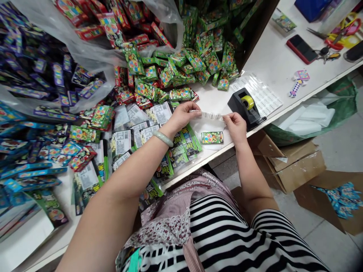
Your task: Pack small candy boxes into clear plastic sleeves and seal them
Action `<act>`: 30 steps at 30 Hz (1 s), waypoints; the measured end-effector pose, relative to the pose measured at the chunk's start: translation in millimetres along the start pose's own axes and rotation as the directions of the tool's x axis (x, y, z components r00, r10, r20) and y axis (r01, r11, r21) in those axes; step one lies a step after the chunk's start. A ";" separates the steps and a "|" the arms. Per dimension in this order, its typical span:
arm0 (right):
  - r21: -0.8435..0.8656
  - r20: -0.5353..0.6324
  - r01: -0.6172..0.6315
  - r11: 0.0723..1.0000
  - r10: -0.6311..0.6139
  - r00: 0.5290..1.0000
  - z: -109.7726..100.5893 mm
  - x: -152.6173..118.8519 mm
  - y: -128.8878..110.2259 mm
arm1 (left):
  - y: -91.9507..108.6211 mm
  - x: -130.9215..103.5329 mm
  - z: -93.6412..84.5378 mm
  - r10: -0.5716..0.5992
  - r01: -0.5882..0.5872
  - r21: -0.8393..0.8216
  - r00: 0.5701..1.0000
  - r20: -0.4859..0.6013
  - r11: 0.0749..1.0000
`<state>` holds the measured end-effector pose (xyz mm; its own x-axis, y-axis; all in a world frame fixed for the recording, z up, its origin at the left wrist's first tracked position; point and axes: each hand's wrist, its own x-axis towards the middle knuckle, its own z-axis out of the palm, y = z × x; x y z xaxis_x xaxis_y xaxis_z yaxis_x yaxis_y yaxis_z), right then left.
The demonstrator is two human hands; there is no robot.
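Between my two hands a strip of clear round stickers [211,116] is held stretched out level. My left hand [184,115], with a pale green bangle [163,138] on its wrist, pinches the left end. The right end is pinched in the fingers of my right hand [236,124]. Just below the strip, a small green printed box [212,138] lies flat near the table's front edge. To the right of my right hand stands a black tape dispenser [245,105] with a yellow core. A sheet of similar stickers [259,94] lies behind the dispenser.
Green boxes [195,60] are heaped at the back, beside bags of red boxes [113,26] and purple boxes [58,73]. Flat printed pouches [181,147] lie left of the small box. A phone [302,49] and scissors [337,36] are at the right. Cardboard boxes [300,170] stand on the floor.
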<state>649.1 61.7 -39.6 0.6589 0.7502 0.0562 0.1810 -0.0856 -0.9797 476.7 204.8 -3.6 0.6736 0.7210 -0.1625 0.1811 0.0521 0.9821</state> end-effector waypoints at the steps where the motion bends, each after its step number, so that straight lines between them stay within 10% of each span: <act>1: -0.035 -0.009 0.010 0.999 -0.011 1.000 -0.6 -0.8 -0.3 | -0.3 -0.2 -0.3 -0.002 0.002 -0.002 1.000 0.003 1.000; 10: 0.079 0.009 0.011 0.997 -0.012 1.000 -0.6 -0.9 -0.8 | -2.3 -0.2 -1.4 -0.017 0.017 -0.021 1.000 -0.007 1.000; 30: -0.231 0.261 0.194 0.954 -0.131 0.956 -2.1 16.2 -23.1 | -1.4 -0.7 1.9 0.011 -0.011 0.031 1.000 -0.009 0.999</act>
<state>657.1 74.4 -15.7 0.4160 0.8997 0.1320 0.4686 -0.0877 -0.8790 477.3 202.9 -5.0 0.6691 0.7277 -0.1510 0.1958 0.0234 0.9804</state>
